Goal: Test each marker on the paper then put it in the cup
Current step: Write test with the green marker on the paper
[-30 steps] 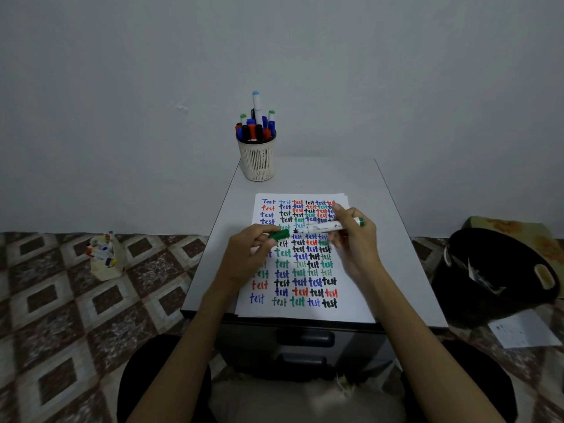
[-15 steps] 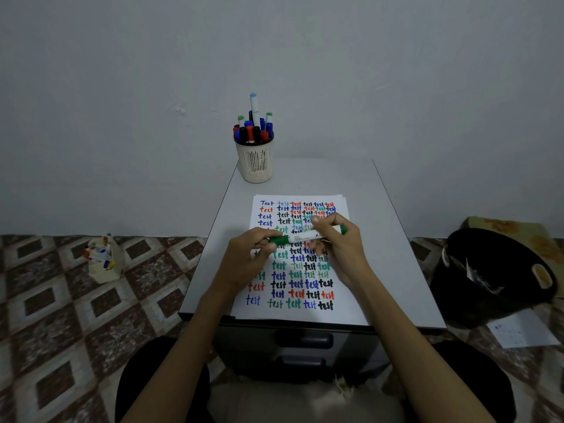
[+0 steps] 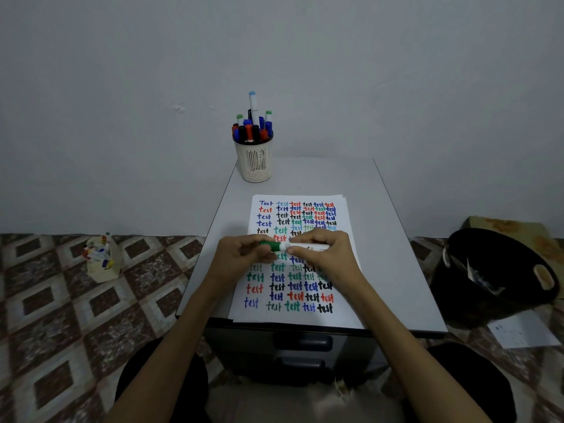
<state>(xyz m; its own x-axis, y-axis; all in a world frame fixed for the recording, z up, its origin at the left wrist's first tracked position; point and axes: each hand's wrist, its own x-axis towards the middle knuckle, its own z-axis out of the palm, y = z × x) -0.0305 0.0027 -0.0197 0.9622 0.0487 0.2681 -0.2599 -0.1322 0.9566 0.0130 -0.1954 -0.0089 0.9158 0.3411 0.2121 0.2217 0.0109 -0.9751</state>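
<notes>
A green marker (image 3: pixel 305 247) with a white barrel lies level between both hands, above the white paper (image 3: pixel 351 312). The paper is covered with rows of "test" in blue, red, green and black. My left hand (image 3: pixel 241 257) pinches the green cap (image 3: pixel 271 245), which now sits on the barrel's left end. My right hand (image 3: pixel 329 257) grips the barrel from the right. A cream slotted cup (image 3: pixel 254 161) stands at the table's far left, holding several capped markers.
The small grey table (image 3: pixel 387 239) has drawers below its front edge. A cream holder with several markers (image 3: pixel 102 259) sits on the tiled floor at left. A black bin (image 3: pixel 500 270) and a loose sheet (image 3: pixel 522 329) lie at right.
The cap in my left hand and the barrel in my right hand have come together; the cap is now on the marker. Both hands moved closer to each other.
</notes>
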